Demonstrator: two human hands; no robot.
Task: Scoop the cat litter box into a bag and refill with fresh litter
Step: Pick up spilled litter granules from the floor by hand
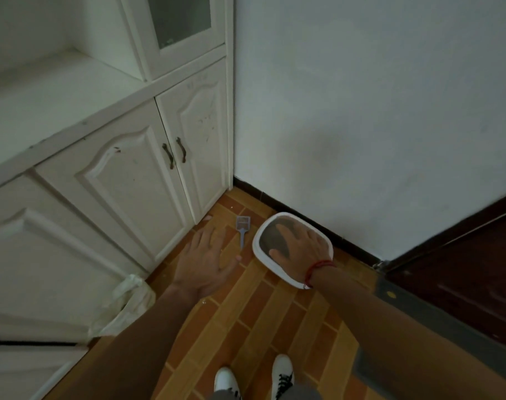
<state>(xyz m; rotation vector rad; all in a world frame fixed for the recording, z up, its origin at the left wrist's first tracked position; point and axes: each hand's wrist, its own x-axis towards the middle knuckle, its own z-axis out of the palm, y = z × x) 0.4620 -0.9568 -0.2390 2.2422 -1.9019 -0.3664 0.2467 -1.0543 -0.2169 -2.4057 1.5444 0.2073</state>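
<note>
At the lower left a pale bag slumps on the floor against the white cabinet, and right of it our left hand hangs with its grip apart, fingers spread, holding nothing. Beyond its fingertips a small blue scoop lies on the tiles just beside the white litter box, which sits by the wall right of centre. Our right hand shows in front of the box, grip likewise apart and empty.

My right hand covers much of the litter box, so I can't judge its litter, the scoop is too small to read, and the bottom edge crops my shoes.
</note>
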